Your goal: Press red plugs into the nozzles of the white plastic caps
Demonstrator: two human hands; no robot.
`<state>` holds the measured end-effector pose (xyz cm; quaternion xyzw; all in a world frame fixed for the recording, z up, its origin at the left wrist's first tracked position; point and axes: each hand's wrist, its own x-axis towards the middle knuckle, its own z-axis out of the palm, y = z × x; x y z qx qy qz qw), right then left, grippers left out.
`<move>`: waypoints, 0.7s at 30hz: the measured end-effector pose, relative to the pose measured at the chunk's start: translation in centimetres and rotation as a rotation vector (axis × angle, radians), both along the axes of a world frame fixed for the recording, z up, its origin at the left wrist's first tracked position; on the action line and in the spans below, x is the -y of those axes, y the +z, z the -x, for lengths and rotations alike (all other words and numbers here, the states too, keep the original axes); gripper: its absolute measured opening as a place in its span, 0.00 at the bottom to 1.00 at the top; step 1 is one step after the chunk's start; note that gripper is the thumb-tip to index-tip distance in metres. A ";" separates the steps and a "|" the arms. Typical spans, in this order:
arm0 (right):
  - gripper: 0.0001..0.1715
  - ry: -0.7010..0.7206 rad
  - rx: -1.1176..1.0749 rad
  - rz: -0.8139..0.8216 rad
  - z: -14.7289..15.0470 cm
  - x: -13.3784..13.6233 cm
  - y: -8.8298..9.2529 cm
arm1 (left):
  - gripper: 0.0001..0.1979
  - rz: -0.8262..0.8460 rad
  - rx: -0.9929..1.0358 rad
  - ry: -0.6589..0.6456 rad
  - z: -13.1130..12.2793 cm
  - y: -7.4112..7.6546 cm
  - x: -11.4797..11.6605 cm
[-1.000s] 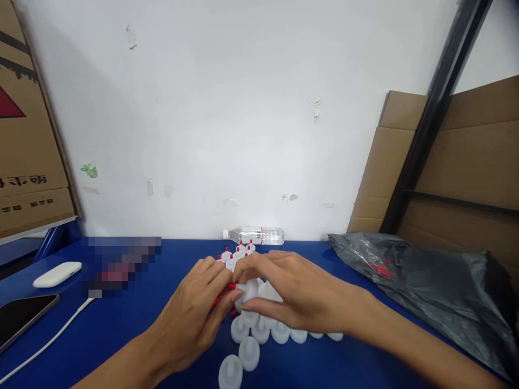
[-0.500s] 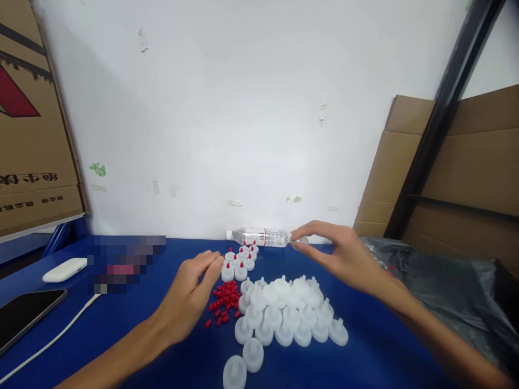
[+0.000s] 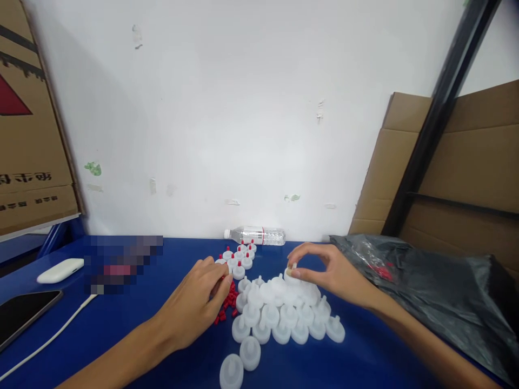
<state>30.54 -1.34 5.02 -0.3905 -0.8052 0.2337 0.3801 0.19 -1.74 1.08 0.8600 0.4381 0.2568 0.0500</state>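
My right hand (image 3: 320, 267) pinches a white translucent nozzle cap (image 3: 290, 279) between thumb and fingers, at the back of a cluster of similar white nozzle caps (image 3: 289, 316). My left hand (image 3: 203, 300) is closed, thumb against fingers, over the left side of a pile of small red tip caps (image 3: 232, 298); whatever its fingertips hold is hidden. Just behind it stand several white nozzle caps fitted with red tips (image 3: 238, 270). Two loose white nozzle caps (image 3: 231, 371) lie at the near edge of the cluster.
A clear plastic bottle (image 3: 273, 236) lies on its side against the wall. On the left are a white case (image 3: 60, 270), a dark phone (image 3: 26, 317) and a white cable (image 3: 52, 340). Black plastic sheeting (image 3: 430, 292) covers the right side. Cardboard (image 3: 38, 124) stands at the left.
My right hand has come down and nearer, from beside the bottle to the back of the white cluster, still pinching a cap. My left hand has shifted slightly right, over the red pile.
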 end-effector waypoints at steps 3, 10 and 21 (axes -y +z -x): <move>0.09 0.005 0.010 0.004 0.0 -0.1 -0.2 | 0.21 -0.015 -0.005 0.007 0.0 0.0 0.0; 0.10 0.034 0.037 0.015 0.1 -0.4 -0.7 | 0.19 -0.042 0.011 0.010 -0.1 -0.2 -0.1; 0.13 0.041 0.063 0.028 -0.2 -0.5 -0.8 | 0.16 -0.010 0.030 -0.005 0.0 -0.4 -0.2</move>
